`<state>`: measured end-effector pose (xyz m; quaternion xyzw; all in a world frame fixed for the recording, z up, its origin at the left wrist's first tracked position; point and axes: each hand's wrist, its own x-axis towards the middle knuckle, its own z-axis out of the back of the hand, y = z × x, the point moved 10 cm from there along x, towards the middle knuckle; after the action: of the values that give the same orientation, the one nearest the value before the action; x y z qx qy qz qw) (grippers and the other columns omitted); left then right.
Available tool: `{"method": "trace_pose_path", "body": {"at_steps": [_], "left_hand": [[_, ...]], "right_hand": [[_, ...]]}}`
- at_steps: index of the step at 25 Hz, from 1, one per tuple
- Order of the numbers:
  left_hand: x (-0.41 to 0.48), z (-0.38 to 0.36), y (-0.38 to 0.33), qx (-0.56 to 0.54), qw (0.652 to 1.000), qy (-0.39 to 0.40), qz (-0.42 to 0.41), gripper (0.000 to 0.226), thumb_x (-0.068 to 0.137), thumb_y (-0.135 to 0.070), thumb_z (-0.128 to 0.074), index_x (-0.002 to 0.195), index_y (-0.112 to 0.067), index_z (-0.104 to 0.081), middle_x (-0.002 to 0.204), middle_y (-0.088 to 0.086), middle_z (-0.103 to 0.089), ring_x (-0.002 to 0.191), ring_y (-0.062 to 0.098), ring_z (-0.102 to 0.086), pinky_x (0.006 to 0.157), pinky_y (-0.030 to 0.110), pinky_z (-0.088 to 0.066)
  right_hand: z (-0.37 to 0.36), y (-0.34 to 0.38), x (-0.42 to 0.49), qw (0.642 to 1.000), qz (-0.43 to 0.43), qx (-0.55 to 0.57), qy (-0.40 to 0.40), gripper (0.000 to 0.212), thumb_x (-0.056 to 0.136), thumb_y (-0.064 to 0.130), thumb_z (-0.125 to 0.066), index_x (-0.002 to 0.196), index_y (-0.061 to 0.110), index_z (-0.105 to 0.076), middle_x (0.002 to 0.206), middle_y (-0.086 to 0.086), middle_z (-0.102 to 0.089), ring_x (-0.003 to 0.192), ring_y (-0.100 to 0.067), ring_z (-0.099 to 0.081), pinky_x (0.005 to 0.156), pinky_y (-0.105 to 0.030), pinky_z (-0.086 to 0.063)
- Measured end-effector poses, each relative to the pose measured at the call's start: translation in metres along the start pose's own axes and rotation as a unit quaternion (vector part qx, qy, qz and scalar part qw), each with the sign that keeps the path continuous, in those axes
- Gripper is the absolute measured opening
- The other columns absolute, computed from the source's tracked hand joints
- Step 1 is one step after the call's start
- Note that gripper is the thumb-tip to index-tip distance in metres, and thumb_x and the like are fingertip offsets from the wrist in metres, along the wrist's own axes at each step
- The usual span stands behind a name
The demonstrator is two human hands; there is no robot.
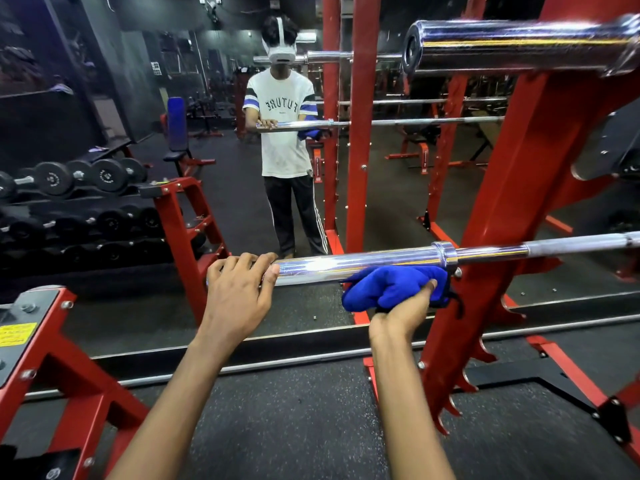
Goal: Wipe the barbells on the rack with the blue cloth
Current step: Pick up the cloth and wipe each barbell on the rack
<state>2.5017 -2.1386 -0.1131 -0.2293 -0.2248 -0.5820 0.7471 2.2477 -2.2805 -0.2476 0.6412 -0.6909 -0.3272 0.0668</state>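
Risk: bar (363, 263) could roll on the rack (502, 220) if my left grip (239, 289), curled over its end, slackens; right grip (401, 315) clutches cloth (388, 285) beneath it.

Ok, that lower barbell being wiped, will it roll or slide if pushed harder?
Probably rolls: the lower barbell is a round chrome sleeve, which may be why the left hand grips its end. Likely slippery under the blue cloth, given the polished shine. Probably heavy: long steel resting on the red rack.
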Motion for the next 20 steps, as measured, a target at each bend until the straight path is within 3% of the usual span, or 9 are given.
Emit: {"method": "trace_pose_path", "body": {"at_steps": [2, 5, 6, 9, 11, 13, 15, 17, 20], "left_hand": [[0.001, -0.002, 0.001, -0.03, 0.999, 0.01, 0.001, 0.043, 0.105, -0.05, -0.028, 0.127, -0.034, -0.062, 0.113, -0.011, -0.064, 0.109, 0.014, -0.057, 0.1, 0.037, -0.029], [-0.005, 0.001, 0.012, -0.042, 0.999, -0.004, 0.023, 0.043, 0.104, -0.048, -0.029, 0.126, -0.032, -0.062, 0.121, -0.012, -0.062, 0.124, 0.013, -0.051, 0.109, 0.04, -0.024], [-0.009, 0.003, 0.021, -0.031, 0.999, -0.011, 0.037, 0.043, 0.104, -0.047, -0.029, 0.128, -0.033, -0.062, 0.124, -0.011, -0.06, 0.128, 0.014, -0.048, 0.111, 0.043, -0.022], [-0.021, 0.004, 0.048, -0.027, 0.997, -0.01, 0.076, 0.046, 0.104, -0.051, -0.029, 0.136, -0.035, -0.057, 0.134, -0.007, -0.055, 0.136, 0.018, -0.041, 0.111, 0.047, -0.022], [-0.024, 0.004, 0.052, -0.041, 0.997, -0.002, 0.071, 0.049, 0.104, -0.053, -0.027, 0.14, -0.034, -0.054, 0.137, -0.004, -0.053, 0.137, 0.018, -0.04, 0.109, 0.045, -0.024], [-0.025, 0.004, 0.049, -0.069, 0.996, 0.003, 0.059, 0.052, 0.104, -0.053, -0.025, 0.143, -0.031, -0.052, 0.141, -0.003, -0.05, 0.139, 0.017, -0.038, 0.11, 0.04, -0.026], [-0.025, 0.003, 0.047, -0.092, 0.995, 0.001, 0.042, 0.052, 0.106, -0.05, -0.026, 0.147, -0.026, -0.049, 0.15, -0.002, -0.046, 0.145, 0.016, -0.033, 0.114, 0.036, -0.024], [-0.025, 0.002, 0.051, -0.12, 0.993, 0.0, 0.022, 0.051, 0.106, -0.045, -0.031, 0.15, -0.022, -0.046, 0.158, -0.002, -0.04, 0.149, 0.014, -0.029, 0.118, 0.034, -0.021], [-0.025, 0.002, 0.057, -0.148, 0.989, 0.005, -0.005, 0.052, 0.106, -0.042, -0.033, 0.151, -0.02, -0.045, 0.16, -0.003, -0.039, 0.148, 0.013, -0.033, 0.12, 0.037, -0.026]], "right_hand": [[0.006, 0.035, -0.033, 0.982, 0.129, -0.11, -0.086, 0.056, 0.1, 0.052, -0.057, 0.13, 0.005, -0.057, 0.131, -0.009, -0.061, 0.12, -0.018, -0.06, 0.111, -0.031, -0.046], [-0.014, 0.056, -0.069, 0.913, 0.303, -0.266, -0.054, 0.065, 0.099, 0.037, -0.065, 0.14, -0.01, -0.047, 0.137, -0.021, -0.048, 0.12, -0.016, -0.048, 0.104, -0.001, -0.03], [-0.018, 0.059, -0.075, 0.883, 0.349, -0.314, -0.034, 0.07, 0.098, 0.044, -0.063, 0.138, -0.012, -0.048, 0.137, -0.024, -0.048, 0.123, -0.021, -0.048, 0.107, -0.004, -0.03], [-0.055, 0.059, -0.089, 0.752, 0.467, -0.457, 0.081, 0.064, 0.094, 0.054, -0.06, 0.127, -0.001, -0.062, 0.131, -0.014, -0.06, 0.123, -0.031, -0.057, 0.113, -0.038, -0.041], [-0.087, 0.06, -0.092, 0.658, 0.502, -0.55, 0.115, 0.052, 0.088, 0.052, -0.06, 0.118, 0.011, -0.07, 0.125, -0.003, -0.067, 0.12, -0.022, -0.059, 0.118, -0.044, -0.029], [-0.107, 0.072, -0.08, 0.638, 0.474, -0.597, 0.111, 0.048, 0.085, 0.058, -0.057, 0.112, 0.021, -0.072, 0.124, 0.006, -0.068, 0.122, -0.015, -0.058, 0.124, -0.044, -0.013], [-0.109, 0.082, -0.064, 0.65, 0.431, -0.621, 0.081, 0.054, 0.083, 0.061, -0.052, 0.113, 0.021, -0.072, 0.127, 0.007, -0.065, 0.126, -0.017, -0.056, 0.126, -0.047, -0.01], [-0.106, 0.075, -0.068, 0.633, 0.424, -0.646, 0.054, 0.059, 0.083, 0.059, -0.046, 0.116, 0.017, -0.07, 0.128, 0.004, -0.064, 0.125, -0.024, -0.057, 0.126, -0.048, -0.009], [-0.114, 0.031, -0.107, 0.596, 0.447, -0.653, 0.132, 0.062, 0.077, 0.048, -0.041, 0.12, 0.011, -0.065, 0.129, -0.003, -0.062, 0.122, -0.03, -0.056, 0.127, -0.046, -0.006]]}}
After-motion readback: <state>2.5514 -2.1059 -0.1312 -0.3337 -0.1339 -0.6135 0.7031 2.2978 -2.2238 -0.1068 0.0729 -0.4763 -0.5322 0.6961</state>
